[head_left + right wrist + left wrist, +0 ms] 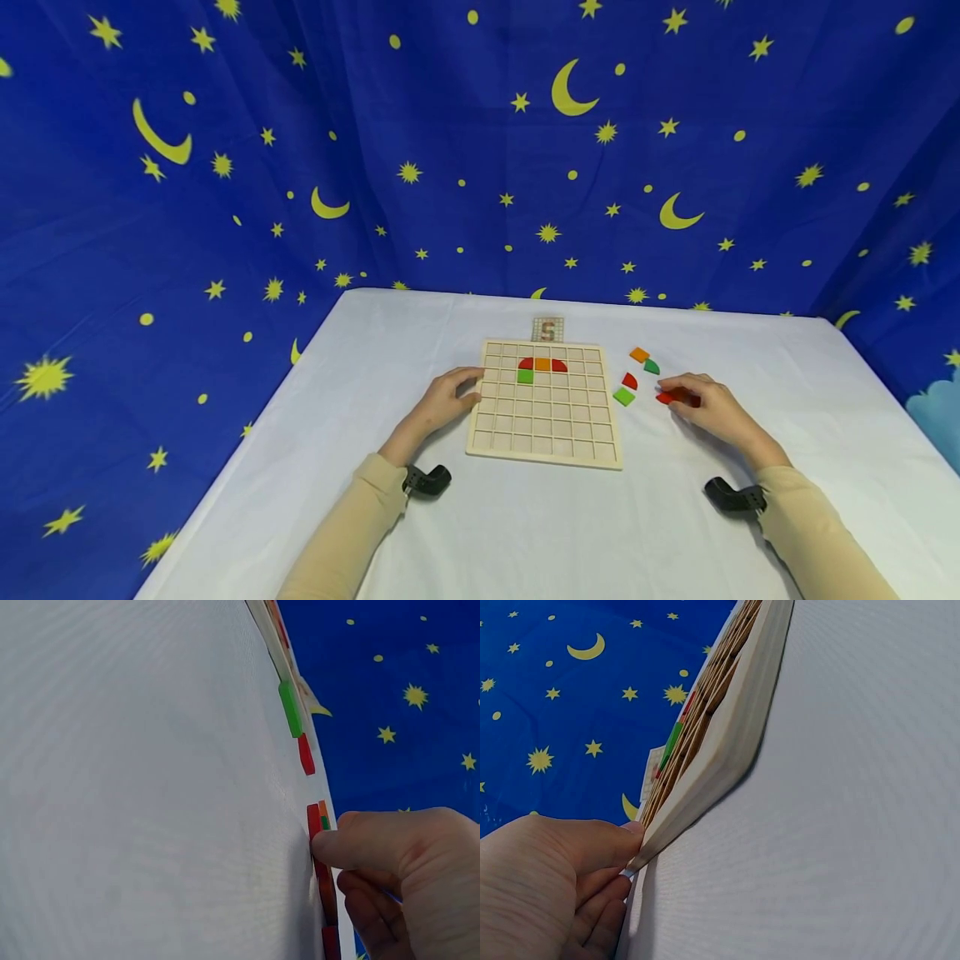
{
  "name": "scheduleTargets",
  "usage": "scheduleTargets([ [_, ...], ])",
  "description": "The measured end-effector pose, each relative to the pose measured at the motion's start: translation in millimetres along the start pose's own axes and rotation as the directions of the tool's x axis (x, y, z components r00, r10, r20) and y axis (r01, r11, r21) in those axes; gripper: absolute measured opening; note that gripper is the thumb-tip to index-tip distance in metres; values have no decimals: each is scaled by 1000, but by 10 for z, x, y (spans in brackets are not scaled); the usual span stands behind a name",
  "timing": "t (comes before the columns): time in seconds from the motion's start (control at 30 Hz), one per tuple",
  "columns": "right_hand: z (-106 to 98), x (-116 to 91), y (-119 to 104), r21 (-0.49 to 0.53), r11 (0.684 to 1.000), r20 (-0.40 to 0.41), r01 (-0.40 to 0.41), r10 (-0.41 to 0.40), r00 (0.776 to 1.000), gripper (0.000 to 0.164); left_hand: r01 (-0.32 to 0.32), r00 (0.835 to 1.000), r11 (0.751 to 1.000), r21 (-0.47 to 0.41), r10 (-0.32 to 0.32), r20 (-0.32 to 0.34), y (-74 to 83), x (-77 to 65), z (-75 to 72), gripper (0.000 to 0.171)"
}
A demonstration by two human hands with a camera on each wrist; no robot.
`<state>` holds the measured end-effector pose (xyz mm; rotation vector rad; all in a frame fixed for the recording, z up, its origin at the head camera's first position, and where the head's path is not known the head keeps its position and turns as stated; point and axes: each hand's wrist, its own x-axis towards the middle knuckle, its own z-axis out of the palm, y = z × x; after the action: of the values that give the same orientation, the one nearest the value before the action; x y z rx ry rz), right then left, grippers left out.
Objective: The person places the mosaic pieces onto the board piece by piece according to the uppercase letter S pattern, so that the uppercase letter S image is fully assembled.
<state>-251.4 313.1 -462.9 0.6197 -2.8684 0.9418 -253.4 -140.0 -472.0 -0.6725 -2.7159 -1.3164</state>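
Observation:
A wooden grid board (543, 429) lies on the white table with a red quarter-round tile (527, 364), an orange square tile (543, 364), another red quarter-round tile (559, 366) and a light green square tile (526, 377) in its cells. My left hand (446, 400) touches the board's left edge, thumb and forefinger apart along the rim. Thumb and fingertips meet that edge in the left wrist view. To the right of the board, my right hand (708, 408) arches over red tiles (664, 399), partly hidden beneath it. Its thumb (334, 847) overlaps a red tile in the right wrist view.
Between board and right hand lie an orange tile (639, 354), a dark green quarter-round (652, 367), a red quarter-round (629, 382) and a light green square (624, 397). A pattern card (548, 328) stands out behind the board. A blue starry cloth (450, 150) surrounds the table.

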Motion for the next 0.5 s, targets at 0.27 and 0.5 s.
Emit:
scheduleTargets([
  [0.27, 12, -1, 29, -37, 999, -23, -1, 0, 1000, 33, 19, 1000, 1000, 10, -19, 1, -11, 11, 8, 45],
  [0.5, 32, -16, 39, -36, 999, -50, 9, -11, 999, 32, 4, 1000, 1000, 5, -4, -3, 6, -5, 3, 46],
])
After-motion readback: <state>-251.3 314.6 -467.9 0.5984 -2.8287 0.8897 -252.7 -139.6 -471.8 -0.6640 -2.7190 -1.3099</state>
